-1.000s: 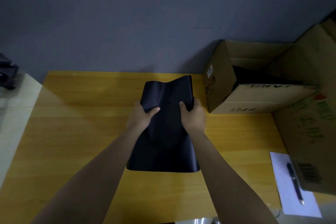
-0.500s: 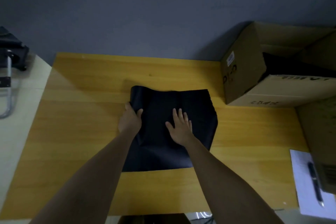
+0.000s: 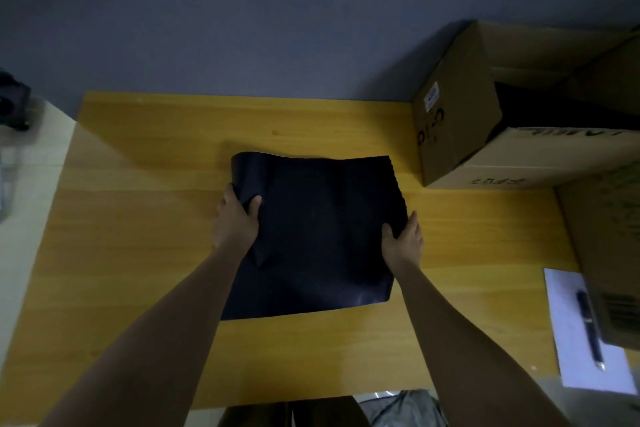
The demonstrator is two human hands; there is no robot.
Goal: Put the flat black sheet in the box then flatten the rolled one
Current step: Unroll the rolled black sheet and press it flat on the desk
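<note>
A black sheet (image 3: 322, 232) lies spread on the yellow wooden table (image 3: 138, 218), still curling up along its left side and far edge. My left hand (image 3: 237, 218) pinches the raised left edge, thumb on top. My right hand (image 3: 403, 239) grips the sheet's right edge. An open cardboard box (image 3: 450, 128) stands at the far right of the table, with dark material (image 3: 540, 111) showing inside it.
A second, larger cardboard box (image 3: 609, 253) stands at the right edge. A white paper (image 3: 585, 333) with a pen (image 3: 590, 329) on it lies at the near right. A dark device (image 3: 12, 104) sits on a pale surface to the far left.
The sheet went from held up and narrow to spread wide on the table. My right hand slid from the sheet's middle to its right edge; my left hand took hold of the left edge.
</note>
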